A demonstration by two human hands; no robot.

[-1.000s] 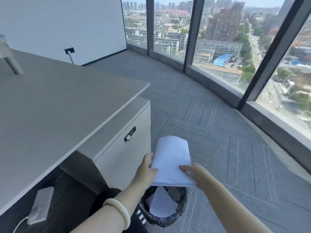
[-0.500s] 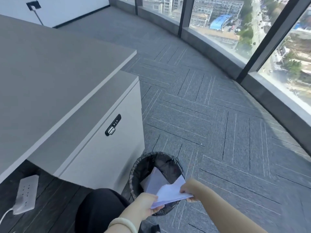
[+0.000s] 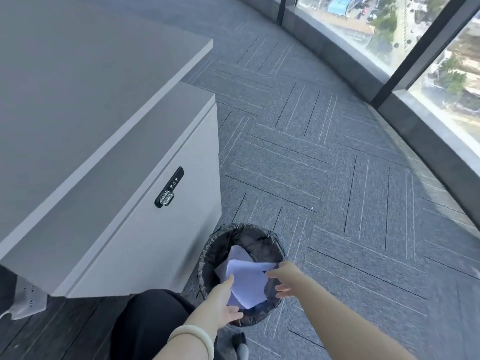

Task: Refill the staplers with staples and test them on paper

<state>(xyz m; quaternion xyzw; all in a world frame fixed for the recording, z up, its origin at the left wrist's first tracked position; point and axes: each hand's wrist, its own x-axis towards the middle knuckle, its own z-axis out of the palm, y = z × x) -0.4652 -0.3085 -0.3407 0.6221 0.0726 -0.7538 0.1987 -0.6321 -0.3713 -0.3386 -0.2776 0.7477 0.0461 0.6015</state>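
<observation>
A white sheet of paper (image 3: pixel 248 284) lies tilted in the mouth of a round bin (image 3: pixel 220 245) lined with a black bag, on top of another white sheet (image 3: pixel 237 253). My left hand (image 3: pixel 223 305) is at the sheet's left edge, thumb and fingers spread apart. At the sheet's right corner is my right hand (image 3: pixel 284 279), with fingers spread and only a fingertip near the paper. Neither hand grips the sheet. No stapler or staples are in view.
A grey desk top (image 3: pixel 78 81) and a white locked cabinet (image 3: pixel 161 229) stand left of the bin. A power strip (image 3: pixel 28 300) lies on the dark floor under the desk. Grey carpet runs right to a curved window wall (image 3: pixel 389 81). My dark-trousered knee (image 3: pixel 148 323) is beside the bin.
The view tipped down toward the bin. Both hands lowered the sheet from above the bin into its mouth and opened, letting it go.
</observation>
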